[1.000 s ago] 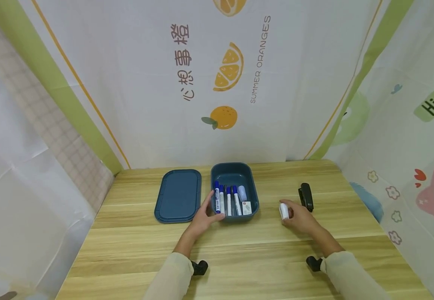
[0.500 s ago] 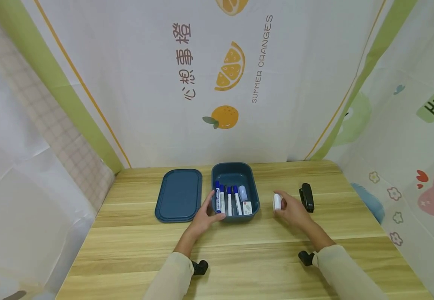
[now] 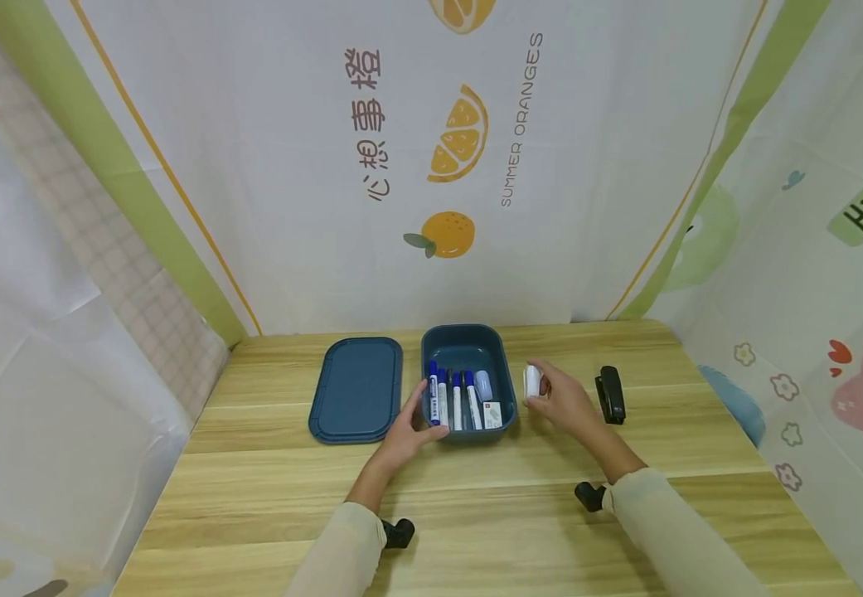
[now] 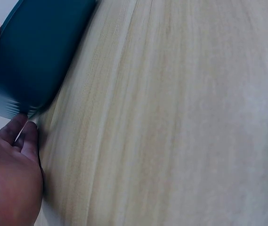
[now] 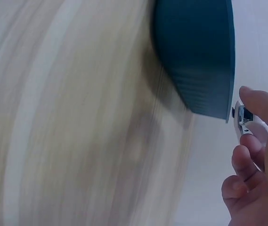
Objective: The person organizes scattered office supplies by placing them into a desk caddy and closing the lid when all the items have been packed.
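Printed white cloth [image 3: 416, 290] backs the work area at 12 o'clock; pale wood-grain surface [image 3: 506, 514] below it. Dark blue box [image 3: 461, 336] stands uncovered on the surface; its flat lid [image 3: 356, 390] lies at 9 o'clock, apart from it. Inside the box, blue-capped markers [image 3: 457, 406] are laid towards 6 and 7 o'clock, a light-blue item [image 3: 482, 385] towards 3, a small white packet [image 3: 492, 414] at 5.

Small white item [image 3: 531, 383] is located just outside the box wall at 3 o'clock, raised off the surface, not touching the rim. It is pinched between thumb and fingers of the right grip [image 3: 564, 402]. A metallic part and a dark recess are seen in the right wrist view; exact identity cannot be told. Left grip [image 3: 404, 433] is spread, unclenched, rested against the box corner at 7 to 8 o'clock.

Handling, judged: item is probably light and stiff, with a smooth shell that may slip if held too loosely. It is best taken by its long outer sides, the metallic end being left untouched. Box is judged rigid and moderately slippery; it is best steadied low at the corner. Black stapler [image 3: 610, 394], further out at 3 o'clock, is untouched; likely the heavier piece.
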The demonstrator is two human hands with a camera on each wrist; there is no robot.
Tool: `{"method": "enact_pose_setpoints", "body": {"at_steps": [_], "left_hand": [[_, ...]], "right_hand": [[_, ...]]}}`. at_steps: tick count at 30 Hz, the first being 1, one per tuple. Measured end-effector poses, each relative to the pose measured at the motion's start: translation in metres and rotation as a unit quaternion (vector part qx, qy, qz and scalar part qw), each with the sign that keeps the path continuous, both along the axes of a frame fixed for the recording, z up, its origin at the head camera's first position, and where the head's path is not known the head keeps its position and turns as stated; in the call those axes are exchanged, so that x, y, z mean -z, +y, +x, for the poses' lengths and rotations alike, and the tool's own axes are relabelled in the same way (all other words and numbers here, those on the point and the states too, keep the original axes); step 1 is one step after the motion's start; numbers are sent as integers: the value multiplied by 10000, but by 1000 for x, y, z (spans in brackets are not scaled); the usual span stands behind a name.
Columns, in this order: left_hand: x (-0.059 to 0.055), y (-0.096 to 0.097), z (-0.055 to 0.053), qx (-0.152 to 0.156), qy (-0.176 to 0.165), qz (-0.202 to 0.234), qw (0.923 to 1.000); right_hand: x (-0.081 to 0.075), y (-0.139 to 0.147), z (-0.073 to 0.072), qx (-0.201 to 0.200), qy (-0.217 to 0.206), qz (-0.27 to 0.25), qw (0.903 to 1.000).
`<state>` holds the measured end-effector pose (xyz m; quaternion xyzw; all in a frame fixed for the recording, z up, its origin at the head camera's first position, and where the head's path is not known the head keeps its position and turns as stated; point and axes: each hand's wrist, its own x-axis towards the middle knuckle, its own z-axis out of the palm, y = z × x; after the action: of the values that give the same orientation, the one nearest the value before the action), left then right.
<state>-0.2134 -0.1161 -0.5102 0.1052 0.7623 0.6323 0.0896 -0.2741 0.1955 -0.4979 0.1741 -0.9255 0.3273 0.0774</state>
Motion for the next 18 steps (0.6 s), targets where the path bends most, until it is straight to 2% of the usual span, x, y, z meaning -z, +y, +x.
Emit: {"method": "enact_pose_setpoints", "body": {"at_steps": [18], "left_hand": [[0, 0, 0, 17, -7, 45, 10000]], "right_hand": [[-2, -34, -7, -203, -377, 112, 9990]]}}
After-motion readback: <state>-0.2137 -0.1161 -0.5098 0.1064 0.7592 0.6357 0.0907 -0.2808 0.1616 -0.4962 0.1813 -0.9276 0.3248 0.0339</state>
